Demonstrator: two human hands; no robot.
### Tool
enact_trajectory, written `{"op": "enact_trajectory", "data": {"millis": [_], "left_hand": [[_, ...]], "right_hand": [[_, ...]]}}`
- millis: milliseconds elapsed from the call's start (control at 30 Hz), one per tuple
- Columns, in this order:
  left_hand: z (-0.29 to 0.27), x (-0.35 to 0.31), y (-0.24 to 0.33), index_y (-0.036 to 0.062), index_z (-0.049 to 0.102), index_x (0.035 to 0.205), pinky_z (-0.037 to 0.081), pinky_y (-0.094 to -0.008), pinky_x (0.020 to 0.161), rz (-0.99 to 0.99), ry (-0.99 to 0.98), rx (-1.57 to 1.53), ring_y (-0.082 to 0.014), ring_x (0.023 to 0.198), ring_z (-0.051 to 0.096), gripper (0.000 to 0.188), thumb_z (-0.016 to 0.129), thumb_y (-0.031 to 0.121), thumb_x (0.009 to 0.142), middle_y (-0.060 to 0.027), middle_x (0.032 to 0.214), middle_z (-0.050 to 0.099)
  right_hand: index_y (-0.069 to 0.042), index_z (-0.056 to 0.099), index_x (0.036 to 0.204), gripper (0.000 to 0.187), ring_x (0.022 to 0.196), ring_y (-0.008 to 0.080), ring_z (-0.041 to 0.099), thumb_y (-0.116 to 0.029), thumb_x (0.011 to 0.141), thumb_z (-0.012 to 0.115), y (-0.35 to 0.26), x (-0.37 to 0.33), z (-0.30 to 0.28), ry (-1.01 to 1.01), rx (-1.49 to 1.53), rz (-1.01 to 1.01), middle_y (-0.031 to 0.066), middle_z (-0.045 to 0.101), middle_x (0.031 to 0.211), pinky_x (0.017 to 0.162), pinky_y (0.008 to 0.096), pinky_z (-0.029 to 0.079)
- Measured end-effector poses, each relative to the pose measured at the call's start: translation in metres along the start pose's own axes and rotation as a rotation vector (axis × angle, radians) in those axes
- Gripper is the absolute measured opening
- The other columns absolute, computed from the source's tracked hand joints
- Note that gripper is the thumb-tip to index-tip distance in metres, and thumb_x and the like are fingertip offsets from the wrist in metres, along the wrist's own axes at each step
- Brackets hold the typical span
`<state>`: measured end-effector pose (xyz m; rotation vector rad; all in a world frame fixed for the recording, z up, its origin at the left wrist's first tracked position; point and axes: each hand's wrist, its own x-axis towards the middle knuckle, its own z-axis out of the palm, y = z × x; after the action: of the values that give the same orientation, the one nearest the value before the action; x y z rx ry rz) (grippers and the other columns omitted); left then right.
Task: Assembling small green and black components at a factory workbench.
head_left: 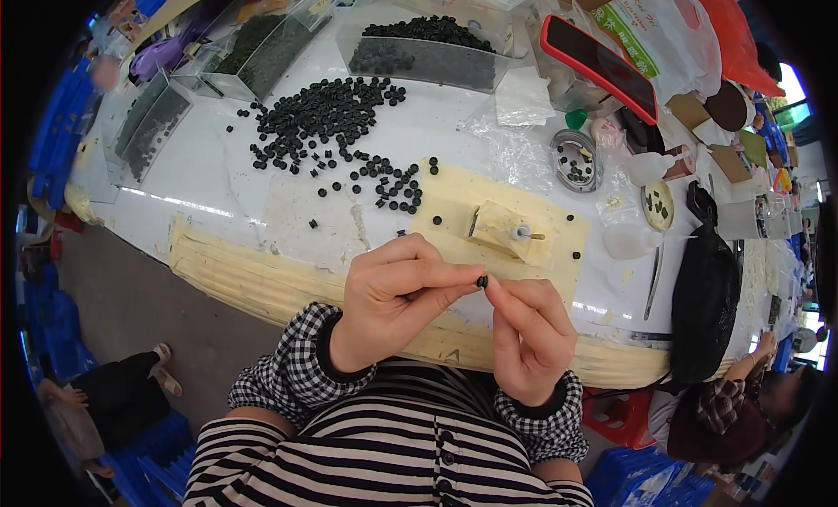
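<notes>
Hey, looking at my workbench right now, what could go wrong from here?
The small black piece sits right at the fingertips of your left hand and right hand, so it could slip and drop.

The loose black pile spreads uncontained over the table; a sleeve might scatter some.

The red-cased phone looks tilted among the clutter, so a bump might make it slide.

A small, rounded black piece (482, 282) sat between the fingertips of the left hand (393, 293) and right hand (531, 332), pinched by the left thumb and forefinger and close against the right fingertips. Those fingers partly hid its sides.
</notes>
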<state>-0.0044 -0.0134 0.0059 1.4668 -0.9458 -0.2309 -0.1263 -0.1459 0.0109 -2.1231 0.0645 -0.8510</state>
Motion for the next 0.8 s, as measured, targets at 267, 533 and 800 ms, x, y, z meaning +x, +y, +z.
{"op": "enact_trajectory", "data": {"millis": [267,533,800], "left_hand": [[-0.0011,-0.0008,0.0008,0.0038,0.073,0.102,0.042,-0.0205,0.054,0.027,-0.015,0.019,-0.0095,0.062,0.053,0.028,0.071,-0.005,0.076,-0.0038,0.073,0.058],[-0.0017,-0.0018,0.0017,0.0032,0.072,0.102,0.042,-0.0204,0.053,0.054,-0.024,0.048,-0.0103,0.062,0.053,0.028,0.071,-0.006,0.076,-0.0044,0.073,0.058],[0.0034,-0.0004,0.0059,0.0041,0.073,0.1,0.04,-0.02,0.049,0.033,-0.012,0.019,-0.0086,0.058,0.052,0.028,0.076,-0.003,0.073,-0.0036,0.072,0.058]], "right_hand": [[0.001,0.07,0.107,0.04,0.076,0.0222,0.061,0.015,0.07,0.06,0.0002,0.0008,-0.0008,-0.021,-0.02,-0.039,0.0116,0.066,0.096,0.067,0.0285,0.05],[0.001,0.07,0.107,0.04,0.076,0.0224,0.061,0.014,0.07,0.061,0.0007,-0.0012,-0.0009,-0.022,-0.033,-0.052,0.0119,0.066,0.096,0.066,0.0285,0.05],[0.002,0.066,0.099,0.025,0.082,0.0208,0.061,0.008,0.074,0.068,-0.0051,-0.0009,0.0009,0.053,0.235,0.185,0.0119,0.063,0.09,0.071,0.0284,0.049]]}}
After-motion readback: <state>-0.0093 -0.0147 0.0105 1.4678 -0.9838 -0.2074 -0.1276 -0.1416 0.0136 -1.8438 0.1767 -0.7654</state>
